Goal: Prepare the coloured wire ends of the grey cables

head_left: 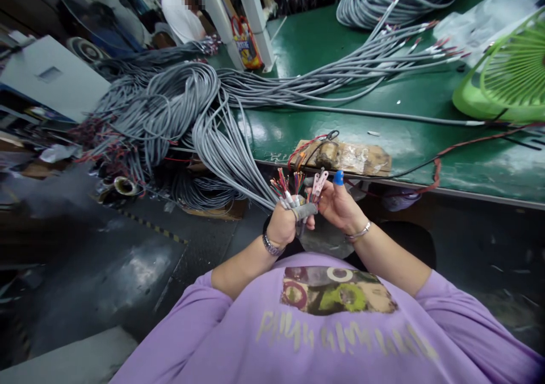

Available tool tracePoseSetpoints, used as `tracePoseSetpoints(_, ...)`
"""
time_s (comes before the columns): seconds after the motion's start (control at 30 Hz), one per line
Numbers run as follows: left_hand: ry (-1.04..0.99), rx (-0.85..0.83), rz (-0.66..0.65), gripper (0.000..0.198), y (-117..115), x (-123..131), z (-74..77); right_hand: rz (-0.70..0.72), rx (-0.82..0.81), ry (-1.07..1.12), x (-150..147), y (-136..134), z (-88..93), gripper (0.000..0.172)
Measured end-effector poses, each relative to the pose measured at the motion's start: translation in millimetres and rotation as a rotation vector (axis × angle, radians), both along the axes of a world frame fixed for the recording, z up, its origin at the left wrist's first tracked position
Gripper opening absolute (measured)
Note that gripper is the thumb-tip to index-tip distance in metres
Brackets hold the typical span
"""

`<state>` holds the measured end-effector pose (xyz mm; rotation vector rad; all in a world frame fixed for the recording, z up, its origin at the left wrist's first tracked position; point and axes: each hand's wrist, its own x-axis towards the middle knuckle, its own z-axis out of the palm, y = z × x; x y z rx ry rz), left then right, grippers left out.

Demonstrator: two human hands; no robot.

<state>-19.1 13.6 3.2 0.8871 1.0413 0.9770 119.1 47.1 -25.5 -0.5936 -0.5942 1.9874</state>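
Observation:
My left hand (284, 223) is closed around the ends of several grey cables (251, 174), whose thin coloured wires (281, 185) fan out above the fist. Grey wrapping covers a finger or two of that hand. Just right of it, my right hand (336, 205) has its fingers bent in against pale pink connectors (319, 183) on the wire ends, its thumb raised in a blue cover (338, 178). Both hands are in front of the green table's edge, below a worn wooden board (361, 158) with a brown lump on it.
Large coils of grey cable (183, 91) spread over the left of the green table (426, 145). A lime green fan (502, 83) and clear plastic (485, 20) are at the right. A person in white (181, 17) is at the back left, near pale posts (253, 9).

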Motion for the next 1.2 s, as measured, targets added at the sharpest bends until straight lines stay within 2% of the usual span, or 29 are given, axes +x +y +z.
tracePoseSetpoints(0.13,0.044,0.002,0.035,0.034,-1.5,0.4,-3.7,0.144,0.136,0.042,3.9,-10.8,-3.7,0.045)
tracePoseSetpoints(0.23,0.066,-0.011,0.044,0.036,-3.9,0.2,-5.7,0.123,0.156,-0.012,7.0,-16.2,-7.0,0.032)
tracePoseSetpoints(0.4,0.099,0.003,0.050,0.036,-7.0,-1.2,-8.8,0.062,0.097,-0.132,9.9,-16.2,-8.6,0.026)
tracePoseSetpoints(0.53,0.103,0.029,0.062,0.036,-9.2,-1.9,-12.0,0.004,0.040,-0.186,10.1,-16.5,-9.0,0.025)
tracePoseSetpoints(0.67,0.088,0.030,0.140,0.035,-10.5,-0.9,-12.7,-0.062,0.021,-0.207,11.9,-19.7,-12.3,0.025)
tracePoseSetpoints(0.77,0.063,0.031,0.165,0.034,-10.4,0.8,-8.2,-0.052,0.024,-0.173,17.0,-17.1,-18.2,0.026)
tracePoseSetpoints(0.87,0.047,0.027,0.161,0.032,-9.9,2.1,-1.6,-0.037,-0.063,-0.097,21.0,-6.9,-22.2,0.033)
tracePoseSetpoints(1.0,0.035,0.030,0.150,0.032,-8.5,4.1,1.8,-0.043,-0.086,-0.064,15.0,8.9,-14.4,0.051)
tracePoseSetpoints(1.2,0.050,0.022,0.166,0.030,-3.9,8.8,-2.4,-0.186,-0.083,-0.065,-2.5,16.0,-1.8,0.043)
